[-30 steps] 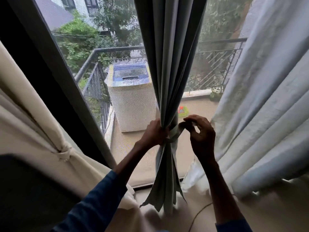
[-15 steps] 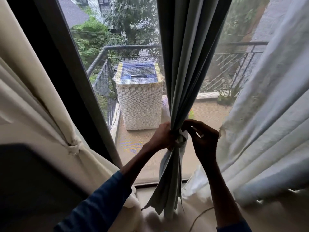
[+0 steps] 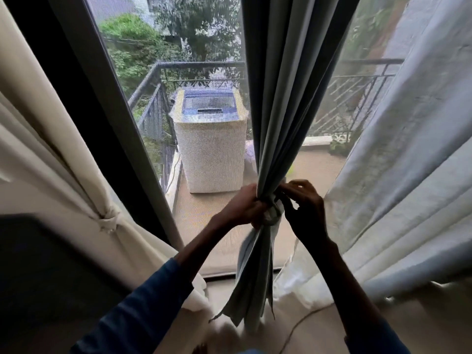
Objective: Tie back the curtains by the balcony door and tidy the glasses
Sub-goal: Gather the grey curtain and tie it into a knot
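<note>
Tying up the middle curtain at the balcony door

Both hands are working on the grey curtain [image 3: 281, 98], which is hanging dead centre in front of the glass. The left hand [image 3: 244, 208] is gripping the bunched fabric with its fingers [image 3: 255, 218] curled tight round it. The right hand [image 3: 305, 213] is pinching the tie [image 3: 274, 215] from the other side, fingertips together on the knot. Below the tie the cloth is fanning out down to the floor. The cream curtain [image 3: 51, 129] on the left is already hanging gathered in its own knotted band [image 3: 109, 222], and the pale curtain [image 3: 413, 175] on the right is hanging loose. Out on the balcony a washing machine [image 3: 212, 154] is sitting by the railing [image 3: 199, 65] with its lid down, so I can't tell what's in it.
</note>
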The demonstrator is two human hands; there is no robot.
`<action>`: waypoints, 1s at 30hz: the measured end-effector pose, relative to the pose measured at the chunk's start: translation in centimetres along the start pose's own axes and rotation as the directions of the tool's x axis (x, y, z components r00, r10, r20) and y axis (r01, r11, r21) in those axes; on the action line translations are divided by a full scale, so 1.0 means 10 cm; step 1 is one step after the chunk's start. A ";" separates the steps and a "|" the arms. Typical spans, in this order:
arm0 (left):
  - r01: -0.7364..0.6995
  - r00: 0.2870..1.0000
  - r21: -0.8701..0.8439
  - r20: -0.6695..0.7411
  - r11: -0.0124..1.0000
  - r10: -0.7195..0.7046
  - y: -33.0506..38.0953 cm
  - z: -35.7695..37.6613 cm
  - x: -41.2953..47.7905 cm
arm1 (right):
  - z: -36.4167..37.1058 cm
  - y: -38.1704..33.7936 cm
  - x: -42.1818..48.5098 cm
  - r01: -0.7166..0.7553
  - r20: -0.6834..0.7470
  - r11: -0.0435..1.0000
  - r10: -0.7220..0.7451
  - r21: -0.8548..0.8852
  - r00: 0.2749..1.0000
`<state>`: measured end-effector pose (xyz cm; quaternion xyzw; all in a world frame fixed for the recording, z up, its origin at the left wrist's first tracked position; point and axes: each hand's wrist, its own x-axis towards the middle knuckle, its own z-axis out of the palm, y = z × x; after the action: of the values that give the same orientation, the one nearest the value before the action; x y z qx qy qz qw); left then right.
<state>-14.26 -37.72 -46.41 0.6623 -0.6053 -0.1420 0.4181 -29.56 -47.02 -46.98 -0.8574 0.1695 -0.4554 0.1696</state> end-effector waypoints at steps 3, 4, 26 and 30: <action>-0.009 0.999 -0.012 -0.040 1.000 0.008 -0.05 -0.02 0.00 | -0.03 0.07 0.03 0.030 0.085 0.996 -0.023 -0.083 0.996; -0.005 0.999 -0.016 -0.039 1.000 0.004 -0.05 -0.02 0.00 | -0.04 0.08 0.02 0.044 0.122 0.994 -0.032 -0.096 0.992; 0.130 0.982 0.106 -0.150 0.986 -0.113 -0.07 0.08 0.10 | -0.11 -0.09 0.15 -0.012 0.584 0.954 0.193 -0.299 0.788; 0.169 0.982 0.101 -0.101 0.980 -0.159 -0.02 0.16 0.13 | -0.25 -0.10 0.46 0.050 0.750 0.902 0.324 -0.428 0.577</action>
<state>-14.91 -39.50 -47.12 0.7377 -0.5355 -0.1120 0.3957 -29.09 -48.50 -41.84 -0.9683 0.2316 0.0434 0.0824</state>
